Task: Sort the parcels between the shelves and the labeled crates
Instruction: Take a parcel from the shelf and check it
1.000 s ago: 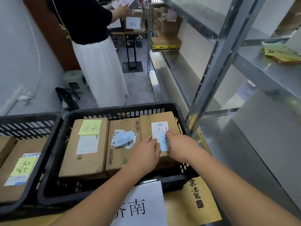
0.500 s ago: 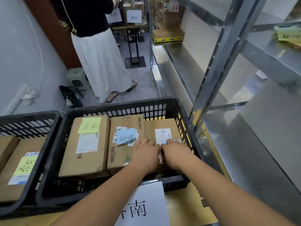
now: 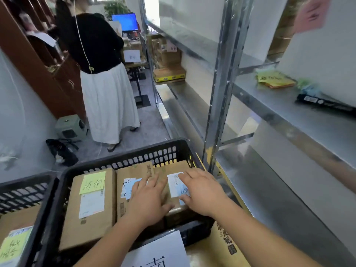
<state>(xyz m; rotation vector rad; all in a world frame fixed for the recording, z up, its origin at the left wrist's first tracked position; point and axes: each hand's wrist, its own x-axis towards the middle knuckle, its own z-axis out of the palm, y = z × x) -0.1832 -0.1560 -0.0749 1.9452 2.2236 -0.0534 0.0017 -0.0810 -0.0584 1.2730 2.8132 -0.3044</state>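
Parcel [image 3: 174,189] half hidden under both hands.

Three brown cardboard parcels [image 3: 88,207] are packing the black slotted plastic crate [image 3: 123,160] wall to wall; the grey steel shelf upright [image 3: 219,97] is crowding its right, bare shelf [image 3: 279,189] opening beyond.

Crate [image 3: 171,151]: black perforated plastic, matt. Parcels [image 3: 90,218]: brown cardboard, matt, paper labels. Shelves [image 3: 289,112]: bare metal, dull sheen. Cabinet [image 3: 48,74]: dark glossy wood.
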